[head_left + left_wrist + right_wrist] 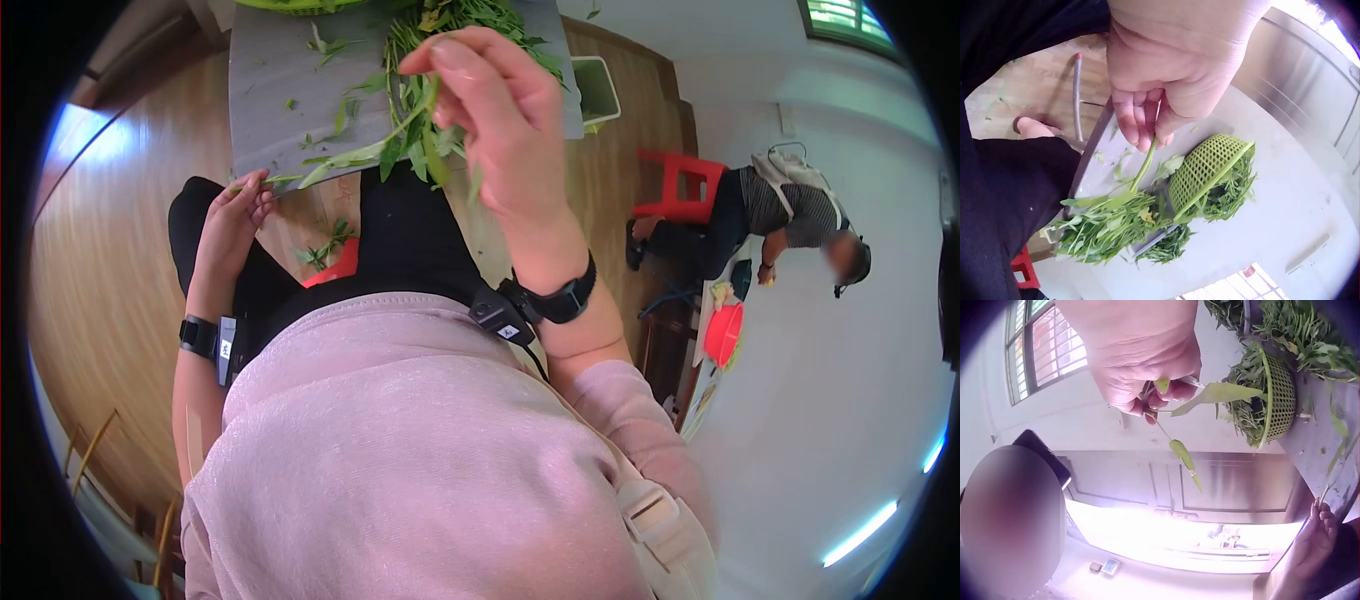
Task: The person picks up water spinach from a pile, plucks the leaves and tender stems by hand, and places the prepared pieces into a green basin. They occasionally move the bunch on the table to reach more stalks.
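Low over the near edge of the grey table [265, 100], my left hand [235, 215] pinches a green water spinach stem [1144, 167] between thumb and fingertips. Higher up and to the right is my right hand [515, 125], its curled fingers gripping leafy water spinach [1184, 461]. Slender leaves dangle below those fingers in the right wrist view. Behind the hands lies a heap of water spinach [1107, 231] on the table. A green mesh basket [1207, 172] filled with more greens stands by the heap.
Loose leaves [330, 45] are scattered over the tabletop. A pale bin [597, 90] stands off the table's right side. Farther right, a person [800, 205] sits on a red stool [690, 185] near a red basin [724, 335]. Greens [333, 245] lie on something red between my legs.
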Tool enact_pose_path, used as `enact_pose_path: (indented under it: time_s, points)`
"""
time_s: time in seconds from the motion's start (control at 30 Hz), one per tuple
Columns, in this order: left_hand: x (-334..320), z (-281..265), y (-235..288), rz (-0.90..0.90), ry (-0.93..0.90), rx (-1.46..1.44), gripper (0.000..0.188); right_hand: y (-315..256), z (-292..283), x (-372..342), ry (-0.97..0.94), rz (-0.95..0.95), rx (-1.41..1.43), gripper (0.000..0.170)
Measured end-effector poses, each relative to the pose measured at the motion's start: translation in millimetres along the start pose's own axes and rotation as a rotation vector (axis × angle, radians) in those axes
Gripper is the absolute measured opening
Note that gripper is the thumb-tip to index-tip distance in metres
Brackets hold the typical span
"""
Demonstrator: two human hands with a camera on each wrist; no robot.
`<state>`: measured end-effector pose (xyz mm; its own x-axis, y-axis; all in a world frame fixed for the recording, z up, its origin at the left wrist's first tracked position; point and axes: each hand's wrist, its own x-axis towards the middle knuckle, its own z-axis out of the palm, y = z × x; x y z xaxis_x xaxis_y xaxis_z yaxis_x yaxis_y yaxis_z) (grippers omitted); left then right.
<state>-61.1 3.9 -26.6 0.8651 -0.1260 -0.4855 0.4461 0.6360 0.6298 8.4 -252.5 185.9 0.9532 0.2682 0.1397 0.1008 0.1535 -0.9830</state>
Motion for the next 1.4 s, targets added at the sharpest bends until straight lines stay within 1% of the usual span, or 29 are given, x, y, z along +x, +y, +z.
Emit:
enact_pose_path:
  time_s: [0.03, 0.1, 0.23, 0.3, 0.43, 0.53, 0.73, 0.8, 0.83, 0.9, 0.93, 0.97, 1.03, 1.07, 1.1, 1.13, 1.17, 1.23, 1.27, 1.33, 1.37, 1.4]
  points:
    - [0, 0, 0, 0.004, -0.016, 0.006, 0.026, -4, -2, -2, -0.012, 0.006, -0.001, 0.017]
    - [1, 2, -1, 0.004, -0.028, 0.011, 0.025, -10, -4, -5, -0.105, -0.029, -0.055, 0.016]
    - [1, 1, 0, 0.001, -0.020, 0.022, 0.026, -10, 6, -9, -0.080, -0.067, -0.051, 0.017]
    - [1, 0, 1, -0.002, -0.031, 0.023, 0.025, -7, 4, -8, -0.174, -0.158, -0.124, 0.016]
    - [1, 1, 2, 0.005, -0.046, 0.021, 0.025, -6, 4, -8, -0.172, -0.160, -0.119, 0.016]
    - [3, 1, 2, 0.004, -0.055, 0.020, 0.025, -3, 4, -8, -0.194, -0.210, -0.123, 0.015]
    - [-2, 8, 5, -0.004, -0.040, 0.050, 0.025, -8, 12, -16, -0.190, -0.165, -0.178, 0.012]
    - [-2, 10, 4, -0.003, -0.034, 0.069, 0.025, -5, 15, -15, -0.215, -0.275, -0.224, 0.010]
    - [-1, 9, 4, 0.004, -0.012, 0.052, 0.025, -7, 15, -15, -0.208, -0.281, -0.227, 0.010]
    - [-2, 11, 2, 0.008, 0.006, 0.038, 0.024, -12, 17, -18, -0.249, -0.213, -0.298, 0.009]
    - [-3, 14, 2, 0.018, -0.013, 0.033, 0.024, -9, 17, -17, -0.241, -0.268, -0.331, 0.011]
    - [-4, 15, 5, 0.034, -0.029, 0.030, 0.024, -5, 15, -15, -0.240, -0.278, -0.325, 0.011]
    - [-4, 18, 11, 0.040, -0.072, 0.069, 0.023, 12, 13, -5, -0.152, -0.426, -0.400, 0.016]
    - [-8, 27, 15, 0.044, 0.037, 0.114, 0.023, 25, 9, 0, -0.117, -0.323, -0.375, 0.019]
    - [-9, 30, 19, 0.085, -0.003, 0.090, 0.022, 20, 9, -2, -0.071, 0.145, -0.180, 0.018]
    - [-8, 31, 23, 0.096, -0.026, 0.111, 0.021, 33, 5, 4, -0.051, 0.124, -0.082, 0.019]
    - [-8, 33, 28, 0.104, -0.051, 0.129, 0.021, 39, -1, 6, -0.030, 0.240, -0.028, 0.020]
    - [-14, 44, 36, 0.135, -0.046, 0.141, 0.019, 52, -6, 4, -0.036, 0.289, 0.011, 0.020]
    - [-14, 46, 40, 0.136, -0.057, 0.166, 0.017, 60, -8, 5, -0.043, 0.284, 0.017, 0.020]
    - [-13, 48, 43, 0.161, -0.074, 0.210, 0.015, 69, -8, 7, -0.127, 0.249, -0.200, 0.019]
    - [-14, 49, 45, 0.166, -0.073, 0.213, 0.015, 71, -7, 5, -0.129, 0.244, -0.198, 0.019]
    - [-15, 50, 47, 0.159, -0.076, 0.211, 0.015, 71, -3, 3, -0.179, 0.224, -0.321, 0.017]
